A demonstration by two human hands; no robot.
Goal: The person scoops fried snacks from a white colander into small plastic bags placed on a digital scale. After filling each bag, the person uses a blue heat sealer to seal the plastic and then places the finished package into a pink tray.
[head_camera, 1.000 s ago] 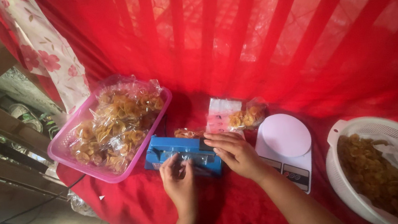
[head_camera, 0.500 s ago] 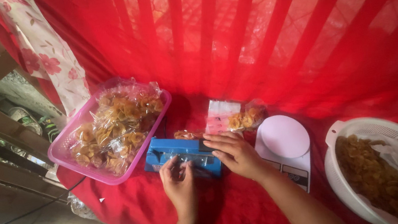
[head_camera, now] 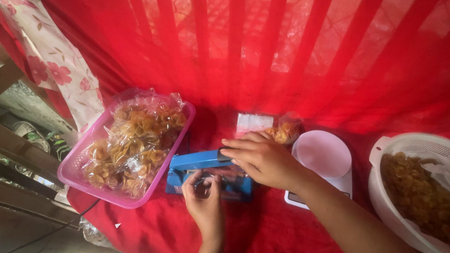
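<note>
A blue heat sealer (head_camera: 195, 163) lies on the red cloth in the middle. My right hand (head_camera: 260, 159) presses down on its lid near the black knob. My left hand (head_camera: 203, 195) pinches the edge of a clear plastic bag at the sealer's front. What the bag holds is hidden under my hands. Behind the right hand lies a small clear packet of golden chips (head_camera: 286, 132).
A pink basket (head_camera: 74, 176) full of sealed chip packets sits at the left. A white kitchen scale (head_camera: 323, 157) stands right of the sealer. A white colander (head_camera: 386, 204) holds loose chips and a plastic liner at the right. A red curtain hangs behind. The table's edge drops at the left.
Both hands stay at the sealer. The right hand has shifted slightly forward over the lid; the left hand has closed in on the bag's edge.
</note>
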